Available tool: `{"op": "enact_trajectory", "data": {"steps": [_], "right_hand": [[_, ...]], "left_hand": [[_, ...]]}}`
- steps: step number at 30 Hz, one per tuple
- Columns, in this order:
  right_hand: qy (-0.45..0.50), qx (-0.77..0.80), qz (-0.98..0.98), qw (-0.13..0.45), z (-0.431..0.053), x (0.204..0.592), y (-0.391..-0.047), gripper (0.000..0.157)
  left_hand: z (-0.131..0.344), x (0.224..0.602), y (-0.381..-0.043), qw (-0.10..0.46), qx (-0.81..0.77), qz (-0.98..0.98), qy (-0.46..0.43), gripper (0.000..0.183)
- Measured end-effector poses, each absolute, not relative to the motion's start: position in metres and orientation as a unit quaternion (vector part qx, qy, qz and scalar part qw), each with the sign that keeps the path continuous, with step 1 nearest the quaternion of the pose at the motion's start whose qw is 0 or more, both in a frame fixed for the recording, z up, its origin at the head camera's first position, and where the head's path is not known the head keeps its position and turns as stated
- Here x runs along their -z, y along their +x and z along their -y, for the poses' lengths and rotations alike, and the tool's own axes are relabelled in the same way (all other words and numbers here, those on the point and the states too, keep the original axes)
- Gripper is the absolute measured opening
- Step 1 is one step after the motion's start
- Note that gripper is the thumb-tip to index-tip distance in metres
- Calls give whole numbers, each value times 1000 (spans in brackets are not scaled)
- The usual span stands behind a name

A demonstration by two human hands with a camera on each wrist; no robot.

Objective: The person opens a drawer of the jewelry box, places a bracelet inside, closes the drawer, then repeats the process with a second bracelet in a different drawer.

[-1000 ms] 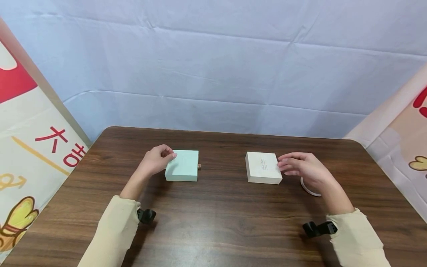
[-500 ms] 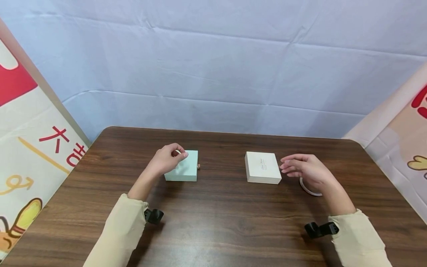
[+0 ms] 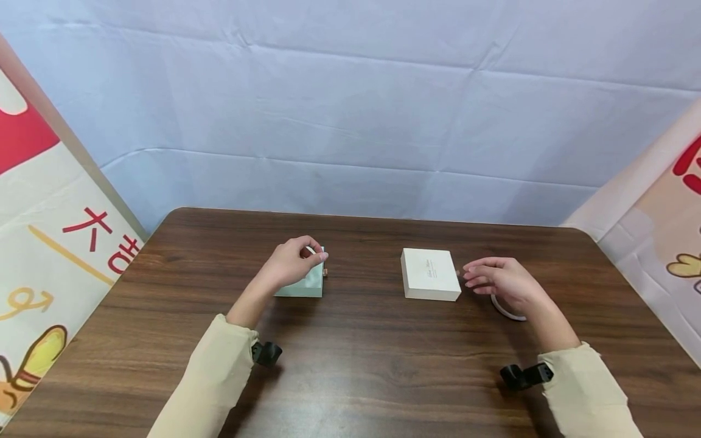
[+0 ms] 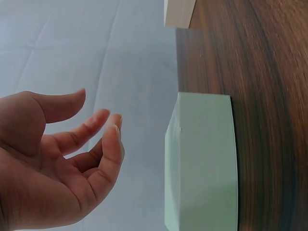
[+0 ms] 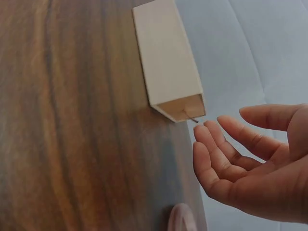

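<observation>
A flat mint-green box [image 3: 301, 288] lies on the left of the table, with a small ribbon tab [image 3: 325, 272] at its right side. My left hand [image 3: 292, 263] hovers over this box, fingers loosely curved and holding nothing; in the left wrist view a gap shows between the fingers and the green box [image 4: 207, 163]. A white box [image 3: 431, 272] with script lettering on its lid lies to the right. Just off its right side, my right hand [image 3: 506, 281] hangs with bent, relaxed fingers. In the right wrist view those fingertips are near the pull tab [image 5: 191, 117] on the white box's end.
A white ring-shaped object [image 3: 508, 311] lies on the table, partly hidden under my right hand. The brown wooden table [image 3: 372, 365] ends at a pale blue cloth backdrop [image 3: 350, 121]. Printed banners [image 3: 33, 213] hang at both sides.
My left hand has moved right, from the green box's left edge to over its middle and right. My right hand has drawn slightly away from the white box's right side.
</observation>
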State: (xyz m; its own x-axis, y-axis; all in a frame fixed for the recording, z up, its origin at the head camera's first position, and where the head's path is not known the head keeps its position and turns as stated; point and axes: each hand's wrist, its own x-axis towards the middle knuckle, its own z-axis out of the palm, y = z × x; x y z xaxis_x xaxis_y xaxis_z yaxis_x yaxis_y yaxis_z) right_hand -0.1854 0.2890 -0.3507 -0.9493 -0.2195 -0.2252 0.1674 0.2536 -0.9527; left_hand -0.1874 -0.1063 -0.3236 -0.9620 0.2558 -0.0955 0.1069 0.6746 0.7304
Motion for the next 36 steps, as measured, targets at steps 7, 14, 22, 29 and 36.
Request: {"op": "enact_trajectory", "data": {"steps": [7, 14, 22, 29, 36], "right_hand": [[0, 586, -793, 167, -289, 359, -187, 34], [11, 591, -789, 171, -288, 362, -189, 36], [9, 591, -787, 175, -286, 366, -190, 32], [14, 601, -780, 175, -287, 368, -189, 22], [16, 600, -780, 176, -288, 368, -188, 21]], "left_hand": [[95, 325, -188, 106, -396, -905, 113, 21], [83, 332, -189, 108, -393, -905, 121, 18], [67, 340, -189, 124, -401, -900, 119, 17], [51, 348, -192, 140, -390, -901, 124, 18], [36, 356, -195, 153, -406, -891, 132, 17]]}}
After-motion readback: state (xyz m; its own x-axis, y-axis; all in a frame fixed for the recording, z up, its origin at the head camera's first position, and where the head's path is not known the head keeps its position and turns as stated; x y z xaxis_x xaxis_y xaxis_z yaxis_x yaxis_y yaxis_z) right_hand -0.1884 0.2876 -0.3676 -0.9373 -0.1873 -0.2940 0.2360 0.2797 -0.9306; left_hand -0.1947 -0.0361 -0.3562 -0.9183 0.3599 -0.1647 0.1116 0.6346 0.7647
